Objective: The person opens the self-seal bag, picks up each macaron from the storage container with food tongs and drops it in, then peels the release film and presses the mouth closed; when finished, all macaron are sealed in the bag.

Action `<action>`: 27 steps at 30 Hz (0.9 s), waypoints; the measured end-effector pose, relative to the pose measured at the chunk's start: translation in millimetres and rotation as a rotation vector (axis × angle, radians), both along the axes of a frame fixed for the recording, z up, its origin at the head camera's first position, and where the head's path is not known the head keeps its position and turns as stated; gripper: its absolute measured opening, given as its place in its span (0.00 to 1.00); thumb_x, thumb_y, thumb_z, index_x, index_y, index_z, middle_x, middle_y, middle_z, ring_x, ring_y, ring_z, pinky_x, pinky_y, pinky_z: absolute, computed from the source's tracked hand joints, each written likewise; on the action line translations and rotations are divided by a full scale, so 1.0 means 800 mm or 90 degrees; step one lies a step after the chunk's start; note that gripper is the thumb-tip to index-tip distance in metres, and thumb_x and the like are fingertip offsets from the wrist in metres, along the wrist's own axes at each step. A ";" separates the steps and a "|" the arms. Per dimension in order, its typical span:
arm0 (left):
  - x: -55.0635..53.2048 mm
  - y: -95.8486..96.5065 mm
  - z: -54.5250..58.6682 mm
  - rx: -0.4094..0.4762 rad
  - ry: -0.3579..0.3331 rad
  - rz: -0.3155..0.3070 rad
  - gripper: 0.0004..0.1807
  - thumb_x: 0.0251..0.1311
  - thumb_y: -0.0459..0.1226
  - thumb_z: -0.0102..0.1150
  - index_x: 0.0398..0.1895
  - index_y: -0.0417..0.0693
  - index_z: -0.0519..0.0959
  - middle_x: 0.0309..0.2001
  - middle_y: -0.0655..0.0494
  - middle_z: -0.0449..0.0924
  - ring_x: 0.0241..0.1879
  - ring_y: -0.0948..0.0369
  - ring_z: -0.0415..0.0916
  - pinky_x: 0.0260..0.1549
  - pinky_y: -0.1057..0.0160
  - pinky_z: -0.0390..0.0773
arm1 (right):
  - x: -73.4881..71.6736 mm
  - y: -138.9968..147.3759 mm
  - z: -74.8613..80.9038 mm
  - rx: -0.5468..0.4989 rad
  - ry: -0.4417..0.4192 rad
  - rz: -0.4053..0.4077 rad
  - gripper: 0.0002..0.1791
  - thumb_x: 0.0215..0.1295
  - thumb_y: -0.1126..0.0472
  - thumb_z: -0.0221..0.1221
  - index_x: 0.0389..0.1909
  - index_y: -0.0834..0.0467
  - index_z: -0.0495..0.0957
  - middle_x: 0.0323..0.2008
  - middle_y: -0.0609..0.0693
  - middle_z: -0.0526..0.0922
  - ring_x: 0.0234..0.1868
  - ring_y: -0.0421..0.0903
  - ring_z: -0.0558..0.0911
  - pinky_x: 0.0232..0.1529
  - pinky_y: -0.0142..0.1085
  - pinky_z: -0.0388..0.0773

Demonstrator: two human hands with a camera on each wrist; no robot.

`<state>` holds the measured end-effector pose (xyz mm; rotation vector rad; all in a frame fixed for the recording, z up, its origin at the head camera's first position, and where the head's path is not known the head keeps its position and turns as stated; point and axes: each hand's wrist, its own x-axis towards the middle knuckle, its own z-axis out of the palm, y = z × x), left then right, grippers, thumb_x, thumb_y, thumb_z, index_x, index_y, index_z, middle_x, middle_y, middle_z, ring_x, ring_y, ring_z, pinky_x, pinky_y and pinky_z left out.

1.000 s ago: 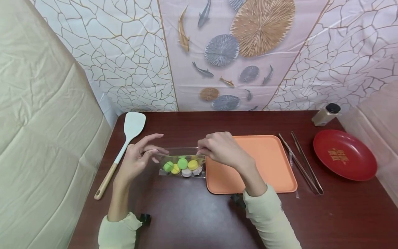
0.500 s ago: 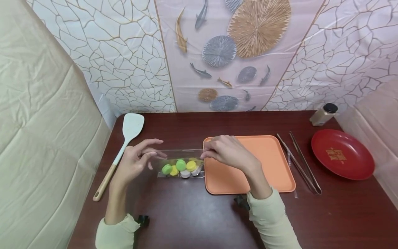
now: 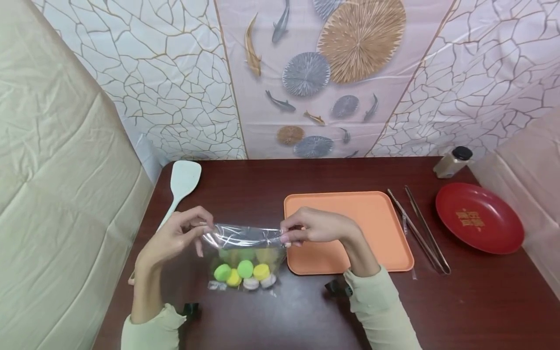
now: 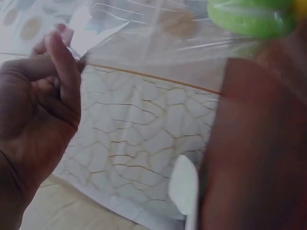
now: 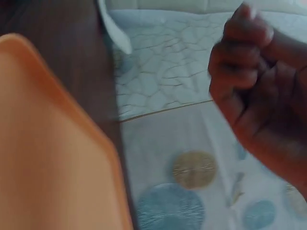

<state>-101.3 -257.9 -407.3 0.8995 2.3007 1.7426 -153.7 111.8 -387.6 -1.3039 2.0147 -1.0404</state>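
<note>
Between the two hands hangs a clear plastic bag, with green, yellow and whitish macarons gathered low inside it. My left hand pinches the bag's upper left corner between thumb and fingers. At the upper right corner, my right hand grips the plastic, its fingertips just over the tray's left edge. In the left wrist view, the bag's film stretches from the left hand toward a green macaron. Curled fingers of the right hand show in the right wrist view, where the bag is hard to make out.
An orange tray lies under and beside the right hand. Metal tongs, a red plate and a black-lidded jar stand to the right. A pale spatula lies at left, its handle partly behind the left arm.
The bag has come toward the person and appears lifted, its macarons now lower in the head view. Both hands have drawn nearer the person, the left hand also shifting left.
</note>
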 end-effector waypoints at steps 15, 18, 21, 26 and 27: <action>-0.032 0.023 -0.034 -0.265 0.077 0.193 0.15 0.73 0.16 0.53 0.47 0.34 0.89 0.42 0.45 0.93 0.42 0.54 0.93 0.45 0.58 0.90 | -0.025 -0.045 -0.046 0.040 0.095 -0.427 0.14 0.77 0.63 0.65 0.28 0.59 0.86 0.20 0.43 0.79 0.23 0.37 0.71 0.29 0.31 0.66; -0.038 0.026 -0.046 -0.309 0.095 0.216 0.13 0.74 0.20 0.58 0.53 0.33 0.89 0.50 0.42 0.93 0.51 0.48 0.91 0.52 0.49 0.88 | -0.032 -0.051 -0.054 0.094 0.134 -0.463 0.12 0.78 0.60 0.64 0.31 0.56 0.88 0.21 0.44 0.82 0.24 0.39 0.73 0.29 0.34 0.69; -0.045 0.026 -0.062 -0.325 0.084 0.218 0.16 0.76 0.25 0.60 0.62 0.33 0.86 0.59 0.37 0.89 0.61 0.40 0.86 0.61 0.39 0.83 | -0.064 -0.052 -0.100 0.140 0.162 -0.483 0.12 0.78 0.55 0.63 0.34 0.51 0.90 0.23 0.42 0.82 0.26 0.40 0.75 0.29 0.39 0.72; -0.066 0.007 -0.124 -0.323 0.054 0.162 0.26 0.81 0.37 0.59 0.78 0.43 0.75 0.74 0.38 0.78 0.70 0.44 0.81 0.67 0.46 0.81 | -0.119 -0.058 -0.177 0.238 0.186 -0.508 0.11 0.73 0.52 0.67 0.28 0.45 0.87 0.25 0.41 0.83 0.28 0.44 0.82 0.29 0.46 0.78; -0.071 0.002 -0.140 -0.323 0.044 0.149 0.28 0.82 0.39 0.59 0.81 0.44 0.71 0.78 0.38 0.74 0.71 0.45 0.80 0.68 0.47 0.80 | -0.126 -0.059 -0.186 0.260 0.181 -0.504 0.11 0.73 0.50 0.68 0.28 0.44 0.87 0.26 0.41 0.85 0.30 0.46 0.83 0.30 0.46 0.79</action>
